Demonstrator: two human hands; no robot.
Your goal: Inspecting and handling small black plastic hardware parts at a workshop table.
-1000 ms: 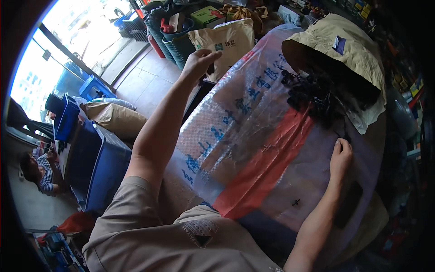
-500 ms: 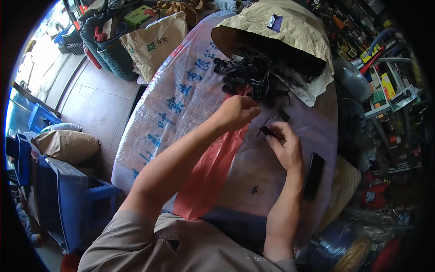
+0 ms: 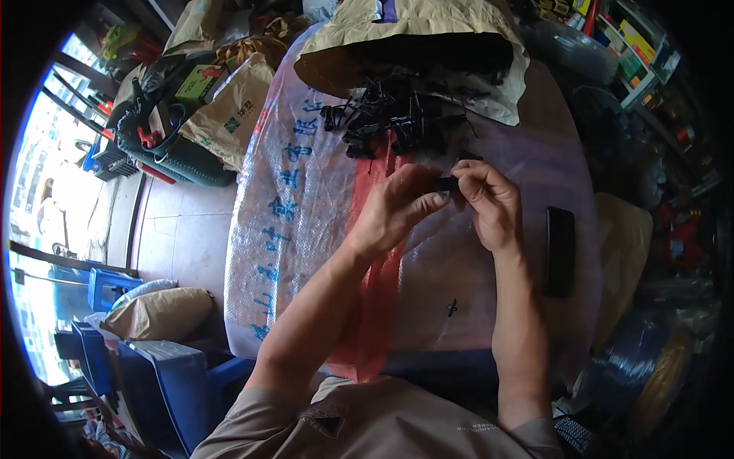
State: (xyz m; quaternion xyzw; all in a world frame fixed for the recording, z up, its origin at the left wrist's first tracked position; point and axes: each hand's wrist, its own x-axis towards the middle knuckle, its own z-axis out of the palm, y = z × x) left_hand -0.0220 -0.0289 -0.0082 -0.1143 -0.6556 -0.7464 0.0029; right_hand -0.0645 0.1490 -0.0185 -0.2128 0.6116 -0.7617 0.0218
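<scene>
My left hand (image 3: 399, 200) and my right hand (image 3: 489, 200) meet over the middle of the covered table. Between their fingertips is a small black part (image 3: 446, 184), mostly hidden by the fingers; both hands are closed on it. Just beyond them lies a tangled heap of black parts (image 3: 394, 115) with thin stems, in front of the mouth of a large paper sack (image 3: 428, 23). Nearer to me, one loose black piece (image 3: 452, 307) rests on the table by itself.
A translucent woven sheet (image 3: 264, 229) with blue writing and a red strip (image 3: 375, 306) covers the table. At the right lies a dark phone-like slab (image 3: 559, 251). A blue plastic chair (image 3: 180, 382) and a stuffed sack (image 3: 164, 314) stand at the left.
My left hand has left the heap and come back toward my right hand, and they now meet at the black part. The whole view has shifted with my head.
</scene>
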